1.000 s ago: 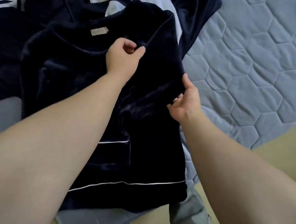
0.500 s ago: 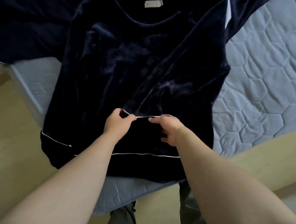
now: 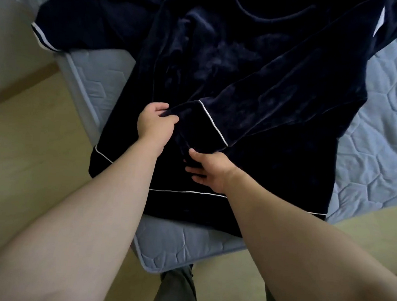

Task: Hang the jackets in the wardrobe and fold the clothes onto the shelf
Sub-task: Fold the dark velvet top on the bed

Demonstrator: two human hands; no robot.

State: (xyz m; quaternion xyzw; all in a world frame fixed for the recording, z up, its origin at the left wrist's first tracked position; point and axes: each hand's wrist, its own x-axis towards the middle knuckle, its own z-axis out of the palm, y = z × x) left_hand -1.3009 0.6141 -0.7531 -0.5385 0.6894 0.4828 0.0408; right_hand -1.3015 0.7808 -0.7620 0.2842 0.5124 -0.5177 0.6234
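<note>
Stage: while the top (image 3: 256, 88) lies flat, face up, on the mattress (image 3: 382, 130), the fold is only beginning; one sleeve is crossed over the body and nothing is squared yet.
Floor: pale boards (image 3: 27, 166) at 9 o'clock, beyond the mattress corner.
Second garment: a dark piece (image 3: 89, 22) with a white-striped cuff lies at 10 o'clock, partly under the top; whether it is a jacket or something to fold cannot be told.
Left hand: the left hand (image 3: 153, 123) sits just left of centre, thumb and fingers curled and pinching the near end of the cuff (image 3: 194, 124).
Sleeve: the right sleeve (image 3: 290, 98) runs from 2 o'clock down to the centre, its white-piped cuff resting on the chest.
Right hand: the right hand (image 3: 211, 169) is just below the cuff, at 5 o'clock from the left hand; its thumb lies on top of the cloth and its fingertips are tucked under a fold, so it pinches the cuff's lower edge.
Hem: the piped hem (image 3: 190, 192) crosses at 6 o'clock, near the mattress edge and not yet lifted.
Done: by the look of it, the top is spread and one sleeve is brought in.
Left: the other sleeve, the body folds, the carry to the shelf, and all the hanging; no wardrobe or shelf is in view.
</note>
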